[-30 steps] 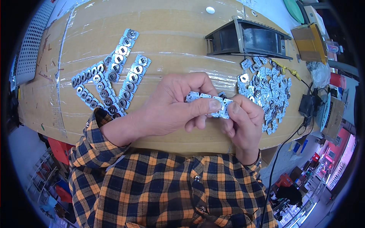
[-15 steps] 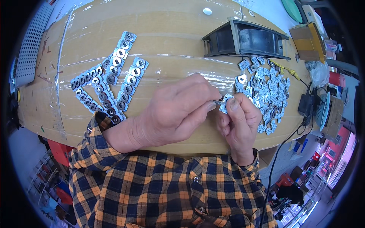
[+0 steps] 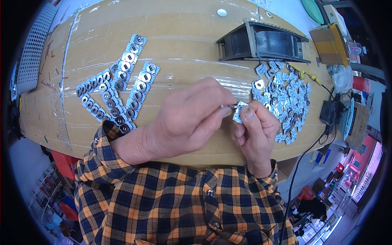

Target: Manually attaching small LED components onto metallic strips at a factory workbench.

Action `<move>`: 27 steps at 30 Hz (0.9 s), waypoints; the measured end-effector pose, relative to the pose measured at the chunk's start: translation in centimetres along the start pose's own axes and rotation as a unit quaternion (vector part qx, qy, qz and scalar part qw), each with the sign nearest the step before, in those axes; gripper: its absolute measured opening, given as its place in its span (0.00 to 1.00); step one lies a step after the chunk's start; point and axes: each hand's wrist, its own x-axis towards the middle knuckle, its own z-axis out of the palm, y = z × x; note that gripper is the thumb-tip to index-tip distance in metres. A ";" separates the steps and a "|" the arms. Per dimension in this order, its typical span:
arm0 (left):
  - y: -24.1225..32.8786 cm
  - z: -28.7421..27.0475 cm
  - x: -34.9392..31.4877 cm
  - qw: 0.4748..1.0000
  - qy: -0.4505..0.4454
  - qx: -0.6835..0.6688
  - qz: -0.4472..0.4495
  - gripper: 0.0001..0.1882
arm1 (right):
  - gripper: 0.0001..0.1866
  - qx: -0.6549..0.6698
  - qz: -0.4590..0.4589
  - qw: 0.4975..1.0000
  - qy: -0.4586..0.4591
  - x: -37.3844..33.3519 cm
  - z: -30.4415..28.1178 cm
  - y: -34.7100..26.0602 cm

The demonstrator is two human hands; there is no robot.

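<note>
My right hand (image 3: 258, 126) pinches a small silvery metal plate (image 3: 240, 112) with holes between thumb and fingers. Close on its left, my left hand (image 3: 194, 116) is closed, its thumb and forefinger gripping a thin metal piece (image 3: 233, 106) whose end meets the plate. Most of that piece is hidden by the fingers, so its kind cannot be made out. Beyond my right hand lies a heap of similar plates (image 3: 288, 102). Left of my left hand, plates with round dark discs stand joined in strips (image 3: 141, 86), some of them crossing each other.
A black fan (image 3: 273, 43) in a square frame lies at the back right. A perforated pale tray (image 3: 34, 49) stands at the far left. On the right are a yellow cord (image 3: 304, 74), a black adapter (image 3: 328, 112) and a cardboard box (image 3: 330, 45). Clear tape crosses the cardboard-covered table (image 3: 179, 49).
The plate in my right hand has turned a little and shifted slightly left. More of the thin metal piece shows at my left fingertips. The strips and heap lie as before.
</note>
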 end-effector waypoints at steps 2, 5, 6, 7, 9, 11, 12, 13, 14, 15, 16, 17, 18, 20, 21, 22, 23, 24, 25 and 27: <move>-0.1 0.2 -0.2 0.999 -0.017 -0.005 0.051 0.11 | 0.15 0.033 0.000 0.999 0.009 0.0 -0.1 0.0; -0.4 0.0 -0.3 0.997 -0.048 0.015 0.052 0.11 | 0.15 -0.042 -0.020 0.999 0.020 -0.1 -0.4 0.1; -0.4 0.0 -0.3 0.997 -0.049 0.014 0.051 0.11 | 0.15 -0.042 -0.019 0.999 0.021 -0.1 -0.5 0.1; -0.2 -0.1 -0.2 0.999 -0.047 0.002 0.002 0.10 | 0.14 -0.177 -0.092 0.979 0.043 -0.1 -0.6 0.0; -0.1 -0.1 -0.2 0.998 -0.045 -0.010 -0.049 0.10 | 0.12 -0.308 -0.162 0.935 0.063 0.2 -0.9 -0.1; -0.1 -0.1 -0.4 0.971 -0.032 -0.145 -0.189 0.09 | 0.07 -0.513 -0.313 0.795 0.082 0.8 -1.2 0.0; -0.1 0.0 -0.5 0.971 -0.032 -0.144 -0.190 0.09 | 0.07 -0.512 -0.313 0.796 0.082 0.7 -1.3 -0.2; 0.1 0.0 -0.4 0.950 -0.027 -0.212 -0.228 0.10 | 0.04 -0.493 -0.312 0.807 0.086 0.5 -1.3 -0.8; 0.2 0.1 -0.3 0.923 -0.023 -0.278 -0.264 0.10 | 0.02 -0.474 -0.311 0.819 0.090 0.3 -1.4 -1.2; 0.3 0.0 -0.2 0.923 -0.025 -0.279 -0.264 0.10 | 0.02 -0.474 -0.310 0.819 0.092 0.2 -1.5 -1.2; 0.3 -0.1 -0.2 0.926 -0.029 -0.267 -0.266 0.10 | 0.02 -0.455 -0.283 0.838 0.101 0.0 -1.7 -1.2; 0.3 -0.3 -0.1 0.929 -0.034 -0.254 -0.268 0.11 | 0.02 -0.435 -0.256 0.856 0.110 -0.1 -1.8 -1.1; 0.1 -0.5 -0.1 0.928 -0.035 -0.255 -0.269 0.11 | 0.02 -0.436 -0.255 0.856 0.110 0.1 -1.8 -1.0; -0.4 -0.9 -0.1 0.935 0.014 -0.213 -0.283 0.11 | 0.03 -0.434 -0.277 0.852 0.093 0.7 -1.6 -0.7; -0.5 -0.9 -0.1 0.944 0.030 -0.194 -0.266 0.11 | 0.03 -0.434 -0.275 0.853 0.093 0.6 -1.4 -0.8; -0.5 -0.8 -0.2 0.943 0.030 -0.194 -0.268 0.11 | 0.05 -0.455 -0.237 0.856 0.063 0.5 -0.9 -1.1; -0.6 -0.7 -0.3 0.947 0.028 -0.187 -0.261 0.10 | 0.07 -0.473 -0.198 0.858 0.033 0.4 -0.6 -1.3; -0.6 -0.7 -0.3 0.950 0.027 -0.179 -0.253 0.10 | 0.07 -0.473 -0.198 0.858 0.032 0.4 -0.4 -1.2; -0.7 -0.7 -0.3 0.950 0.027 -0.179 -0.253 0.10 | 0.09 -0.496 -0.214 0.841 0.033 0.4 -0.2 -0.9; -0.8 -0.6 -0.4 0.977 -0.047 -0.093 -0.188 0.10 | 0.12 -0.518 -0.234 0.822 0.034 0.3 -0.3 -0.5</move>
